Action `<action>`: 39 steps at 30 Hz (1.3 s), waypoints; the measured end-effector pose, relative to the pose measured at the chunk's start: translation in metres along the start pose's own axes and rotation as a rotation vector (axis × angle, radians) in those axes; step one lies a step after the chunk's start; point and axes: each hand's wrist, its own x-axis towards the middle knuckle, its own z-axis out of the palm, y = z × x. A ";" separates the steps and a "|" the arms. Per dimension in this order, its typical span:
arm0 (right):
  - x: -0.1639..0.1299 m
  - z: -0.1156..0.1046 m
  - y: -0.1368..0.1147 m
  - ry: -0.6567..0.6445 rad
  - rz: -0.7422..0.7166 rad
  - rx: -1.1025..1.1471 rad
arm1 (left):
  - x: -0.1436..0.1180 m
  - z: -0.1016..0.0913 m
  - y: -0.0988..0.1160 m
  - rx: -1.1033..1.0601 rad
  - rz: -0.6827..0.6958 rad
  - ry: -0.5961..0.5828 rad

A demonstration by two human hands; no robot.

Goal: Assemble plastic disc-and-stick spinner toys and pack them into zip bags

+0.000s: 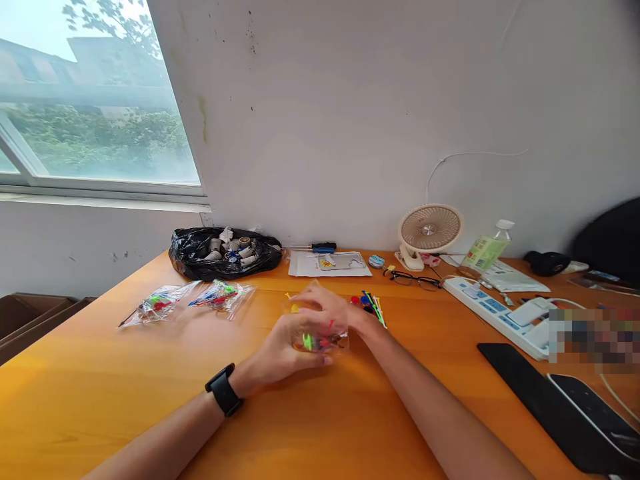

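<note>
A small clear plastic bag (327, 341) with green, red and dark pieces in it is in my left hand (280, 347), fingers and thumb closed around its left side. Just beyond the bag, my right hand (325, 305) reaches across to the left, its fingers near small yellow pieces (295, 309). Motion blur hides whether its fingertips pinch anything. Right of that hand lie red caps (355, 301), blue and black caps, and thin green, white and yellow sticks (375, 308). Two filled clear bags, a left one (159, 301) and a right one (221, 297), lie on the table.
A black plastic bag (185, 257) of grey cylinders stands at the back left. Papers (300, 263), a screwdriver (324, 247), a fan (431, 229), glasses (414, 280) and a bottle (487, 250) line the back. A power strip (493, 313) and black mat (520, 380) lie right.
</note>
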 end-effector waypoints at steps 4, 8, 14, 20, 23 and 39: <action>0.002 0.004 0.000 0.009 0.071 0.034 | 0.000 0.000 0.001 0.023 0.037 -0.004; 0.002 0.001 -0.001 0.023 0.133 0.060 | 0.001 -0.002 0.004 0.056 0.030 -0.003; -0.004 -0.028 -0.012 0.181 0.130 0.225 | 0.002 -0.002 -0.004 0.013 -0.039 0.058; -0.022 -0.082 -0.040 0.366 0.081 0.519 | 0.005 -0.006 -0.008 0.013 -0.054 0.075; -0.032 -0.099 -0.061 0.421 0.017 0.531 | 0.007 -0.008 -0.015 -0.030 -0.064 0.077; -0.047 -0.082 -0.104 0.152 -0.039 -0.298 | 0.008 -0.009 -0.025 -0.079 -0.021 0.101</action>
